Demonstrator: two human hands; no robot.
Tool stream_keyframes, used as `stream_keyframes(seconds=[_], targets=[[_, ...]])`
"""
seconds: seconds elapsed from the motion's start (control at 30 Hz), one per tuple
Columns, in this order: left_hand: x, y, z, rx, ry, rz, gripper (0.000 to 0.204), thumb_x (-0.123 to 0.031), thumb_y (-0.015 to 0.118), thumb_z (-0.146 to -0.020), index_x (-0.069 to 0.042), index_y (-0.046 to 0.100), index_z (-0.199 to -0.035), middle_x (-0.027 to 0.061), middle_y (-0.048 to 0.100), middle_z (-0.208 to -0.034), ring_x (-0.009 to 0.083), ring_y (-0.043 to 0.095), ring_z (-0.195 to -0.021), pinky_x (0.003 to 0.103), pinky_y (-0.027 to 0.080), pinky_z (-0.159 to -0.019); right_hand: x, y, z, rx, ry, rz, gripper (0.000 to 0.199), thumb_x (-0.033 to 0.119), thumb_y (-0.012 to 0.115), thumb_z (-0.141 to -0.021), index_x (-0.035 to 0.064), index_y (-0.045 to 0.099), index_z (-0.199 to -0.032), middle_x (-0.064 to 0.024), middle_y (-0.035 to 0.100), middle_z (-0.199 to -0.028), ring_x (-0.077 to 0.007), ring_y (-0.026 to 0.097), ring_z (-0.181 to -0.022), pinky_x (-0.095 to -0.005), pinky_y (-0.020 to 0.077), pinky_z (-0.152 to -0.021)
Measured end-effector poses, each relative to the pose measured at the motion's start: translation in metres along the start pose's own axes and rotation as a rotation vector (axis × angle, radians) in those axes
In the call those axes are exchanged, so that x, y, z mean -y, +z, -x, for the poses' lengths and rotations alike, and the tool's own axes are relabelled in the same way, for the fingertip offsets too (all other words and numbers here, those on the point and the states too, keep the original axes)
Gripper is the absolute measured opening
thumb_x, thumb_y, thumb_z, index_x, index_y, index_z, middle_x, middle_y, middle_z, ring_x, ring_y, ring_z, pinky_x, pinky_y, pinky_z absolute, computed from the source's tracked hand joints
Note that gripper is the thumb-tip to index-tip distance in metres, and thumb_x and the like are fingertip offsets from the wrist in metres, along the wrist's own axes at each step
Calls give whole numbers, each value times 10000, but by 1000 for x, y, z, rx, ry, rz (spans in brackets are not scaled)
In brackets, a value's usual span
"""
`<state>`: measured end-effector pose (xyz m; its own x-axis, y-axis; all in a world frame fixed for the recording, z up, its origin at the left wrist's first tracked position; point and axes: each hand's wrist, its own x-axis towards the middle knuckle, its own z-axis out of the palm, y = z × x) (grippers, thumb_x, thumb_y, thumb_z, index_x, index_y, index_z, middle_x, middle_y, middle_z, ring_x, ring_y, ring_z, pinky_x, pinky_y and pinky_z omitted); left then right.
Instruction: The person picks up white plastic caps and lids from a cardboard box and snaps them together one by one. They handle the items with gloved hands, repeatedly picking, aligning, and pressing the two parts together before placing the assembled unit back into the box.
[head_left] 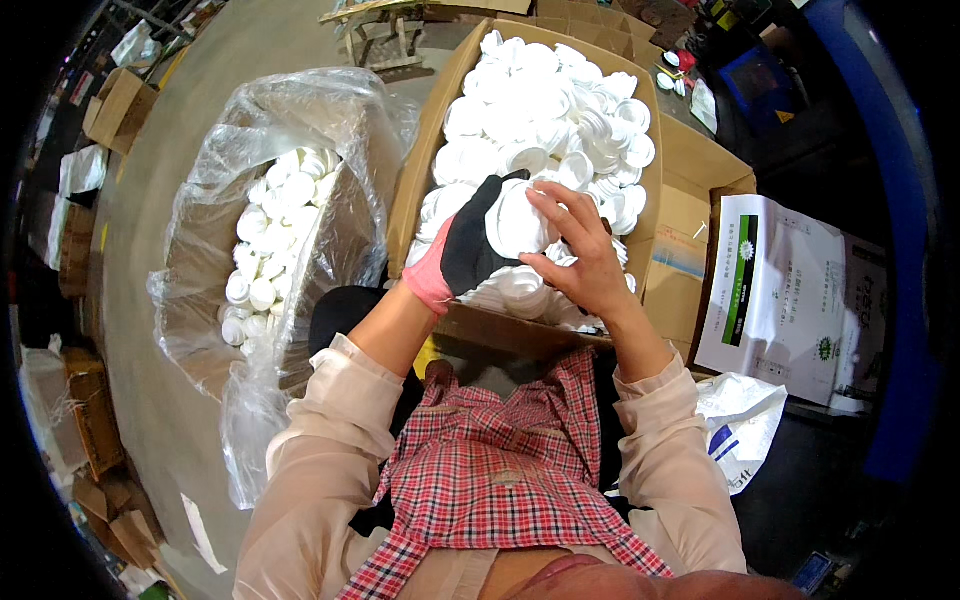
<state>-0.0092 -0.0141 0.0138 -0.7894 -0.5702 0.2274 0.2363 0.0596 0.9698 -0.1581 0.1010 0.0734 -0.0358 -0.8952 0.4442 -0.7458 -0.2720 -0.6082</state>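
Gloved left hand point(470, 250) and bare right hand point(580, 255) are gripping a white plastic lid point(515, 220) above the lid-filled cardboard box point(420, 170).

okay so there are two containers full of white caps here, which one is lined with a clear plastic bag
The left box, beside the gloved left hand. Clear plastic bag billows over its rim. The cardboard box under both hands holds caps with no liner showing.

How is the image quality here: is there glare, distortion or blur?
Head view: the fisheye bends the cardboard box edges and blackens the corners; the white caps look overexposed, details washed out; the clear plastic bag shows glare; both hands are sharp.
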Motion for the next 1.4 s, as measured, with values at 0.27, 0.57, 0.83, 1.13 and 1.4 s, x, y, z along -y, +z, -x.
stream_keyframes(seconds=[0.27,0.57,0.83,1.13,1.4], targets=[[-3,-7,1,67,-131,120,575,-149,625,-898,-49,356,-1397,93,479,-1359,218,493,-1231,360,391,-1057,7,1,-3,11,-2,24,669,65,738,-670,102,531,-1305,-126,484,-1311,-325,464,-1171,-412,403,-993],[-26,-1,0,5,-366,779,489,-113,639,-876,-25,453,-1320,95,557,-1256,170,569,-1120,296,486,-910,10,7,-4,9,-10,32,669,64,745,-662,102,539,-1298,-127,489,-1301,-330,468,-1149,-416,412,-981],[-63,19,-3,100,-251,205,679,-115,719,-800,-36,393,-1390,82,490,-1316,164,438,-1224,311,351,-1044,-15,12,0,-238,543,-714,546,387,560,-942,26,457,-1339,-95,561,-1198,-208,504,-1099,-313,381,-951],[-36,49,8,-153,-259,-451,492,-131,659,-815,35,474,-1240,258,612,-1062,367,599,-1002,379,467,-854,-32,18,3,-331,633,-307,678,594,349,-965,-25,625,-926,-50,582,-770,-146,505,-759,-277,406,-746],[-14,12,-5,-4,-373,796,418,-243,485,-978,20,456,-1301,164,554,-1234,351,572,-1107,585,493,-920,-43,4,-2,-314,655,-1141,725,600,289,-962,-24,518,-1253,-144,563,-1243,-242,548,-1139,-368,419,-986]])
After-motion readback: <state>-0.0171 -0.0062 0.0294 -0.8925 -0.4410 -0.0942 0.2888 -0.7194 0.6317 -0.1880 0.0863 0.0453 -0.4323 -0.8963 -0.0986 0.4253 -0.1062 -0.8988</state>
